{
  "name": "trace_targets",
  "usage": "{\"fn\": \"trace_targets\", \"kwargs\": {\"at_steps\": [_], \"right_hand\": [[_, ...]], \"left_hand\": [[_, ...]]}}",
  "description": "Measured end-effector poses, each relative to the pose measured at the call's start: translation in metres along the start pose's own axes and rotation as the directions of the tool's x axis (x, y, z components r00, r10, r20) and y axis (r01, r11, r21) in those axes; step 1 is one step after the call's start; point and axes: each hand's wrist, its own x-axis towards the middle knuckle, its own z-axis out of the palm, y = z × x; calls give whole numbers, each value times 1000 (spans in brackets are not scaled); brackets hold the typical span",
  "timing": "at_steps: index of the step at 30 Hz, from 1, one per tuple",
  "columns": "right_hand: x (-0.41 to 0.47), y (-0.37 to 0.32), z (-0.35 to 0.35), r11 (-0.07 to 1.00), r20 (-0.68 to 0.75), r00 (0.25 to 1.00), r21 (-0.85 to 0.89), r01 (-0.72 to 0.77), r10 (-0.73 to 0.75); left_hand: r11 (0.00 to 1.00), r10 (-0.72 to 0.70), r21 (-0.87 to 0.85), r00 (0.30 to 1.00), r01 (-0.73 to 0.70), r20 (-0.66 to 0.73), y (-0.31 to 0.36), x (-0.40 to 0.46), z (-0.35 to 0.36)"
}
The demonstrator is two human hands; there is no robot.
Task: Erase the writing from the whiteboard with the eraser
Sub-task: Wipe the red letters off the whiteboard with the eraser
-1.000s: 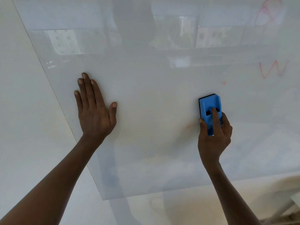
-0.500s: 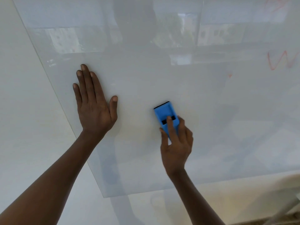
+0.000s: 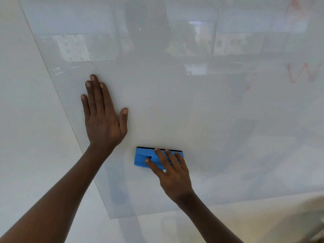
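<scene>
The blue eraser (image 3: pixel 145 157) lies lengthwise across the lower middle of the whiteboard (image 3: pixel 192 106), its long side level, with a thin black felt strip along its upper edge pressed against the glossy board. The right hand (image 3: pixel 172 174) grasps it from below and to the right: its fingers (image 3: pixel 162 157) are spread over the blue body, the thumb tip near the slot in the eraser's top, and about the right half of the eraser is covered by them. Just up and to the left, apart from the eraser, the left hand (image 3: pixel 103 118) is laid flat on the board with nothing in it, four fingers together pointing up and the thumb held out to the right. Both forearms are bare and come up from the bottom of the view. Around the two hands the board is wiped clean and pale. Red writing (image 3: pixel 303 72) shows at the far right edge: one zigzag mark like a W, one fainter scrawl (image 3: pixel 298 7) above it in the top right corner, and one small red speck (image 3: pixel 248 87) lower and nearer the middle. That makes one eraser, one board, two hands and three red traces. The board's left edge runs slanting down toward its lower left corner, and beyond it is plain white wall (image 3: pixel 26 120). The sheen of the board carries blurred reflections of a room, with bright rectangular patches in its upper part; what they are cannot be told. Below the board's lower edge the wall is a warmer cream tone.
</scene>
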Motion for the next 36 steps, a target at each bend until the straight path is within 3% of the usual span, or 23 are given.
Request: {"fn": "trace_targets", "kwargs": {"at_steps": [9,19,30,36], "right_hand": [[23,28,-20,974,85,975,-79,212,-206],[172,97,-104,988,-234,971,-156,19,-55],[195,106,-122,975,-265,939,8,-224,218],[142,89,-95,985,-225,959,18,-172,171]], "left_hand": [[1000,-4,-16,1000,4,27,2,-1,-3],[1000,-9,-25,999,10,36,4,0,-5],[999,-17,-32,999,18,46,3,-1,-4],[999,-20,-44,999,21,25,7,0,-4]]}}
